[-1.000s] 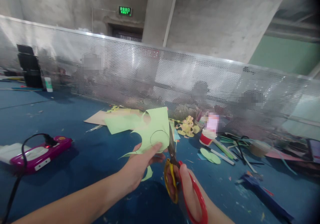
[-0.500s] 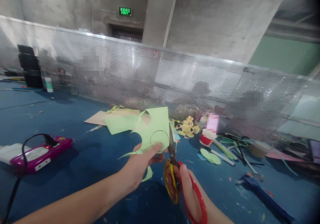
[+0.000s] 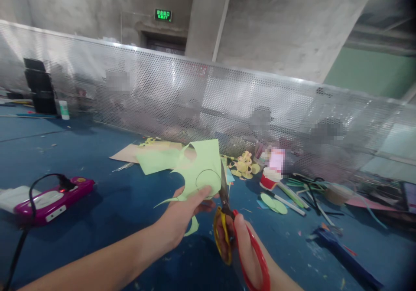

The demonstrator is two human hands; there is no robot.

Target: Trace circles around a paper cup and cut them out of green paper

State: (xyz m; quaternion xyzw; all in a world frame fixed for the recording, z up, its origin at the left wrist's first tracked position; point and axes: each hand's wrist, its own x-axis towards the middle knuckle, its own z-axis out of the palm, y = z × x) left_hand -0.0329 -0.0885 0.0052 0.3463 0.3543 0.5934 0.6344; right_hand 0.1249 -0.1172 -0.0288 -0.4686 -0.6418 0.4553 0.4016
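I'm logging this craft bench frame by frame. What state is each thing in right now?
left hand: pinching the green paper, held up off the table.
green paper: partly cut, ragged edges, a pencilled circle on it.
right hand: fingers through the scissor handles.
scissors: blades nearly shut at the paper's right edge.
glue gun: lying flat, cord plugged in, red light on.
green paper circles: cut out, lying flat on the table.

The paper [image 3: 203, 163] is pale green, the scissors [image 3: 234, 234] have yellow and red handles, and the surface [image 3: 107, 195] is deep blue.
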